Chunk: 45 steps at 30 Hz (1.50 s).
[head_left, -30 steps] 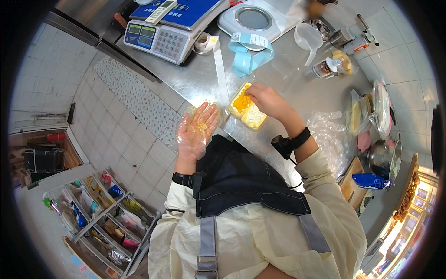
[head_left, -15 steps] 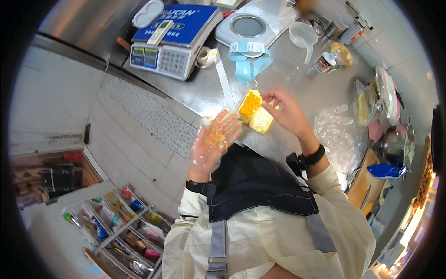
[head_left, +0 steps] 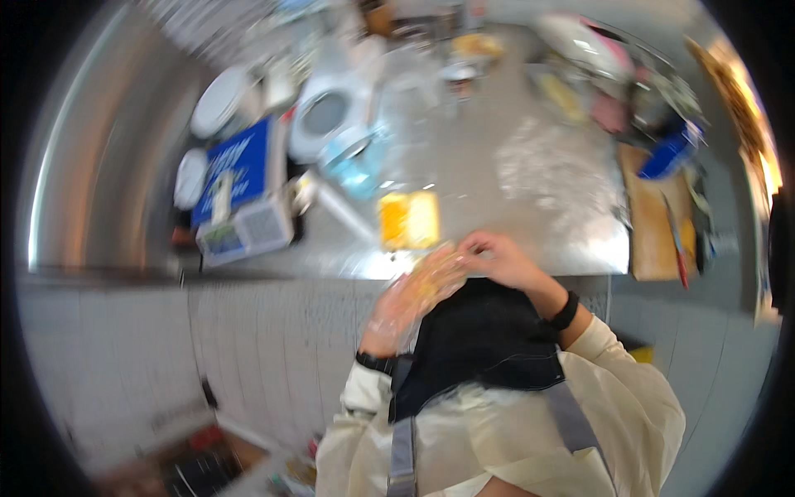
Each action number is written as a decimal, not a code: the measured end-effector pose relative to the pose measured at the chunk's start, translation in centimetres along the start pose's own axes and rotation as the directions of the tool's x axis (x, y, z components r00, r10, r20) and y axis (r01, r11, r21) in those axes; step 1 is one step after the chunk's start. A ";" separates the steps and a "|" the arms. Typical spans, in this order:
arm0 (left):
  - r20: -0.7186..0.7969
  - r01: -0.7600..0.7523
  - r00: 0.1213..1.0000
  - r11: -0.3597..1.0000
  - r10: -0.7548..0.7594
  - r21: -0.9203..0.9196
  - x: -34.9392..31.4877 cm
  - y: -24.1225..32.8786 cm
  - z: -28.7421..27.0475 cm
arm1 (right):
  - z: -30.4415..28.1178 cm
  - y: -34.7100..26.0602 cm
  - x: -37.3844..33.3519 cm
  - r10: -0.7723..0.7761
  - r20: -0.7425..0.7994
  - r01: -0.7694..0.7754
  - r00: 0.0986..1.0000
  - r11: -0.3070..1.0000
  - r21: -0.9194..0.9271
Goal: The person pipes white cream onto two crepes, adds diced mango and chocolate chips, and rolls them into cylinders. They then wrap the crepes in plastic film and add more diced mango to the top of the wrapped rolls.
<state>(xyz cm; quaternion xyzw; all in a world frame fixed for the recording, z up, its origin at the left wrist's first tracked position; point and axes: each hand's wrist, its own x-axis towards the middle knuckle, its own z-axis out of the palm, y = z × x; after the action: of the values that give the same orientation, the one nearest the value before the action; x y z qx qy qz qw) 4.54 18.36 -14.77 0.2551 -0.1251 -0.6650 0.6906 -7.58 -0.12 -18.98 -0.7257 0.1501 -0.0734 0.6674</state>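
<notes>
My left hand (head_left: pixel 416 291) wears a clear plastic glove with yellowish smears, its fingers stretched out at the table's front edge. My bare right hand (head_left: pixel 502 262) has its finger and thumb pinched at the fingertips of that glove; blur softens the exact contact. Just beyond both hands, an open two-part yellow box (head_left: pixel 425 217) lies on the steel table. Orange diced pieces (head_left: pixel 394 220) fill its left half, while the right half looks pale yellow. Neither hand touches the box.
A blue-topped weighing scale (head_left: pixel 240 178) stands at the left, with a white scale (head_left: pixel 325 113) behind it. Light blue strips (head_left: pixel 354 164) and a white paper strip (head_left: pixel 344 207) lie near the box. Crumpled clear plastic (head_left: pixel 551 170), a cutting board (head_left: pixel 650 224) and a red-handled knife (head_left: pixel 678 240) are on the right.
My right hand has left the box and come to my gloved left hand's fingertips. My left hand has turned, fingers now pointing right. The view has swung round.
</notes>
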 end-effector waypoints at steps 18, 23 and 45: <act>0.259 0.254 0.924 0.957 -0.283 0.142 14.4 -7.9 7.0 | -18.4 0.4 -18.8 -0.083 -0.750 -0.205 0.656 0.937 -0.283; 0.141 0.124 0.978 0.975 -0.151 0.185 19.2 -10.3 7.4 | -34.5 3.3 -24.0 -0.001 -0.897 -0.574 0.442 0.768 -0.284; -0.550 -0.406 0.639 0.843 0.538 0.353 11.5 -16.3 7.1 | -56.9 22.3 8.0 -0.456 -0.454 -0.152 0.765 0.557 -0.816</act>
<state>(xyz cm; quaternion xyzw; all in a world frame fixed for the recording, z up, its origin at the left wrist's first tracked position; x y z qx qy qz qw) -12.07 6.01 -19.21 0.4871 -0.0143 -0.3197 0.8126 -20.11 -57.90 -36.20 -0.8916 0.3095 -0.2920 0.1553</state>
